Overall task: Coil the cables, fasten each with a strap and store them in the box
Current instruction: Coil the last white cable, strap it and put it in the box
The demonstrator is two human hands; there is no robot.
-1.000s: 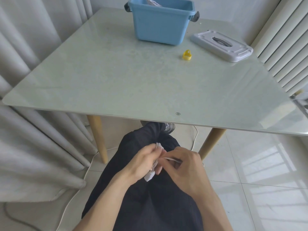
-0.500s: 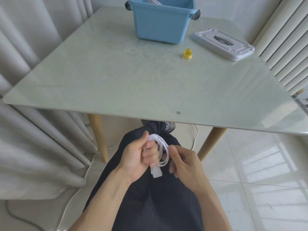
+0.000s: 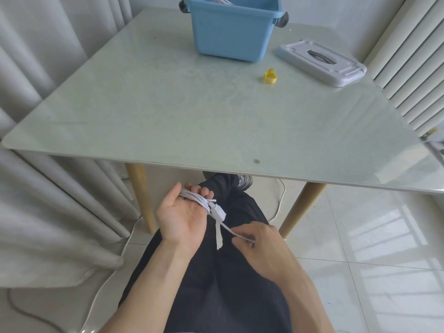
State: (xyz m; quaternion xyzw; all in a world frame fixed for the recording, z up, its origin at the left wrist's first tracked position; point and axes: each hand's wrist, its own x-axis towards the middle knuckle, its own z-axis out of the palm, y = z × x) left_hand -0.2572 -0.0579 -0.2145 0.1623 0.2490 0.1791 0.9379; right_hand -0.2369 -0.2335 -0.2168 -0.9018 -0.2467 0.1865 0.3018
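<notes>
The left hand (image 3: pixel 183 218) was held palm up over the person's lap, below the near edge of the worktop (image 3: pixel 192 111), with a white cable (image 3: pixel 197 199) wound in several loops around its fingers. The fingers curled over the loops and kept the coil in place. A white plug (image 3: pixel 218 212) stuck out of the coil at the edge of the palm, and a flat white strap (image 3: pixel 218 234) hung down from it against the dark trousers (image 3: pixel 216 284). The right hand (image 3: pixel 260 248) sat lower and to the right, pinching the free end of the cable between thumb and fingertips, so that a short length ran taut from the plug to that hand.

On the worktop, well apart from the hands, a blue box (image 3: pixel 231 30) stood at the far edge (something pale lay inside, too cropped to identify). Its grey lid (image 3: pixel 320 61) lay flat to the right of it, and a small yellow strap (image 3: pixel 270 76) rested between box and lid, nearer the person. Pale curtains (image 3: pixel 48 68) hung at the left, and another white cord (image 3: pixel 115 267) trailed across the tiled floor (image 3: pixel 372 248).
</notes>
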